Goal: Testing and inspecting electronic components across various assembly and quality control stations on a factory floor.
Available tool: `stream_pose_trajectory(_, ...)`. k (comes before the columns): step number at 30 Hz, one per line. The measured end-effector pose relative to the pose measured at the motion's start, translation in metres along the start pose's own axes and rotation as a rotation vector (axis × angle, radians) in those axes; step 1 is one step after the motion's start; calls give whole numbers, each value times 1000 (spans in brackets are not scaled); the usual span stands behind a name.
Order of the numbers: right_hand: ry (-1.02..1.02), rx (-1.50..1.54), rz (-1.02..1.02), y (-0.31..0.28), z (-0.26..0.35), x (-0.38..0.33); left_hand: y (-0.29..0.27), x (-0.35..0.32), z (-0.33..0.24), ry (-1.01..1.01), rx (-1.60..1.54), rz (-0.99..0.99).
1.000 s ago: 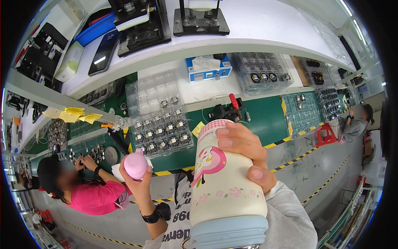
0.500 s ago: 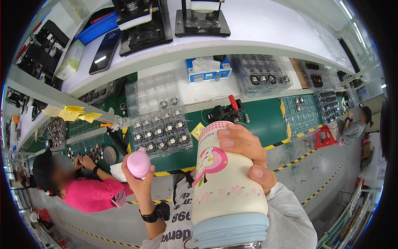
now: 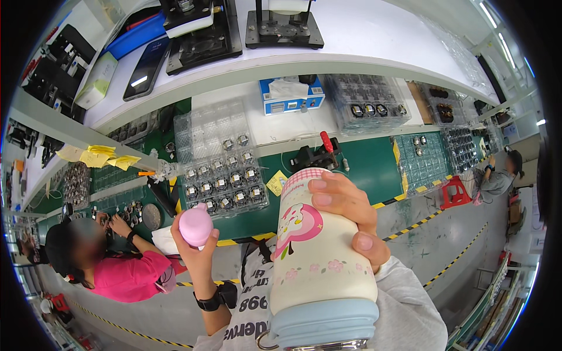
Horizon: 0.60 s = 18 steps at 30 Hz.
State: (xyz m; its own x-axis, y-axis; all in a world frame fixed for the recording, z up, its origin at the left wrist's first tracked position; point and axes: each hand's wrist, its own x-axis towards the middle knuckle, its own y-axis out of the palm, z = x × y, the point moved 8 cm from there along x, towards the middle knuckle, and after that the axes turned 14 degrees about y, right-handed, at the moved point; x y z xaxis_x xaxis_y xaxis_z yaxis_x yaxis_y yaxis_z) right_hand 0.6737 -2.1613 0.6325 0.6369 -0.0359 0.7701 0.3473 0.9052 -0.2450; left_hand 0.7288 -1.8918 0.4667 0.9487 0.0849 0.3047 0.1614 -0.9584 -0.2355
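Note:
My right hand (image 3: 349, 212) is wrapped around a cream thermos bottle (image 3: 319, 263) with pink flowers, a pink cartoon print and a checked pink band at its base. The bottle is tipped, its base pointing away and its light blue collar (image 3: 325, 322) close to me at the lower edge. The mouth of the bottle is out of sight. In my left hand (image 3: 201, 264) a small rounded pink cap (image 3: 196, 226) is gripped between thumb and fingers, apart from the bottle. A black watch is strapped around that wrist.
Clear trays of small round parts (image 3: 221, 186) lie on the green bench (image 3: 275, 213). Behind the bottle sits a black clamp with a red handle (image 3: 326, 141). A white shelf (image 3: 374, 29) crosses above, bearing presses and a phone (image 3: 146, 69). A co-worker in pink (image 3: 126, 272) works at left.
The surroundings shift slightly up and to the left in the picture. Both hands keep their grips, and the bottle stays tipped much as before.

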Motion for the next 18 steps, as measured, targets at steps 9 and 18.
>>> stream_pose_trajectory(9,11,-10,14,-1,1,-2,0,-3,0,-13,31,4)
stream_pose_trajectory(18,45,-68,69,-1,2,-1,2,-4,-1,8,5,17)
